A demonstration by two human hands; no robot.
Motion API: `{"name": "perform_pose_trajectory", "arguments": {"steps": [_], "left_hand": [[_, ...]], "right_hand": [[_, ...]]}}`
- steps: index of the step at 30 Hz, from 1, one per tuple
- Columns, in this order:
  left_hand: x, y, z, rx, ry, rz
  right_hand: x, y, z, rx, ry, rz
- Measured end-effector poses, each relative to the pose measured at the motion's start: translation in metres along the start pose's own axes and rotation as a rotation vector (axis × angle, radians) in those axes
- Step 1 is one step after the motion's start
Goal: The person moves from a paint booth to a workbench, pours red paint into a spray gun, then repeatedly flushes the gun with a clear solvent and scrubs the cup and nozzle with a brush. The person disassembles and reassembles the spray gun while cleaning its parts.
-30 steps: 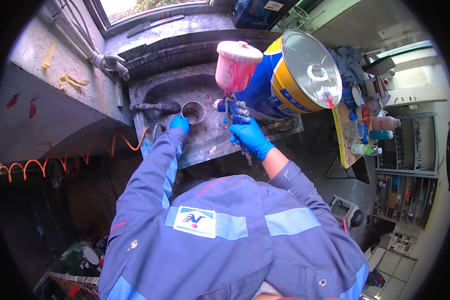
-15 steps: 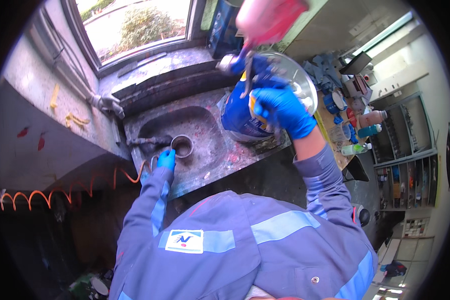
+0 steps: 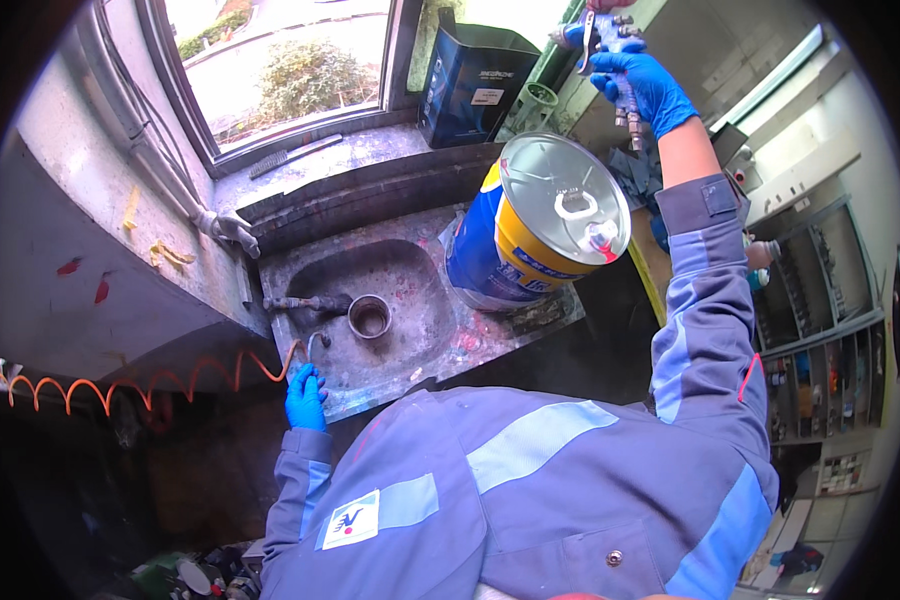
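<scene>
Holding a spray gun [image 3: 610, 45] high up at the right, almost at the top edge of the view, the right hand [image 3: 642, 82] in its blue glove is wrapped tight around the grip, fingers closed about the handle, with the arm stretched nearly straight overhead. The gun's metal body shows above the fist; whatever sits on top of it is cut off by the edge of the view, so I cannot tell how it is oriented. To do this part well, I would judge that the gun should be kept steady and its nozzle pointed away from the face while it is raised, since any leftover liquid could drip down the sleeve. The left hand [image 3: 305, 397], also gloved in blue, is curled over the front rim of the stained sink [image 3: 440, 340], near the end of a coiled orange air hose [image 3: 150, 385]; bracing there looks sensible for balance. Inside the sink stands a small open metal cup [image 3: 370, 316], just beside a dark fitting. A large blue-and-yellow can [image 3: 530, 240] with a silver lid stands tilted on the ledge at the sink's right. A dark canister [image 3: 475, 85] stands on the window sill behind.
</scene>
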State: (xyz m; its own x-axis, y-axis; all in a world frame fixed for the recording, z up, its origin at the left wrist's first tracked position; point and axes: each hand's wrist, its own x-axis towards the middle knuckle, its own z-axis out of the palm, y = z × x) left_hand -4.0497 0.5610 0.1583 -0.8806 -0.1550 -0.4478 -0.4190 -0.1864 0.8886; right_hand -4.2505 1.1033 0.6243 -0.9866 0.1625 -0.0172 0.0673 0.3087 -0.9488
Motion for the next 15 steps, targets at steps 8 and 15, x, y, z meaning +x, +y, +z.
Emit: {"name": "perform_pose_trajectory", "arguments": {"steps": [8,15], "left_hand": [[-0.020,-0.005,-0.004,-0.084,0.080,0.038],[-0.035,-0.014,-0.006,-0.095,0.215,-0.017]], "right_hand": [[0.083,-0.006,0.018,0.103,-0.234,0.278],[0.083,0.009,0.043,0.105,-0.126,0.161]]}}
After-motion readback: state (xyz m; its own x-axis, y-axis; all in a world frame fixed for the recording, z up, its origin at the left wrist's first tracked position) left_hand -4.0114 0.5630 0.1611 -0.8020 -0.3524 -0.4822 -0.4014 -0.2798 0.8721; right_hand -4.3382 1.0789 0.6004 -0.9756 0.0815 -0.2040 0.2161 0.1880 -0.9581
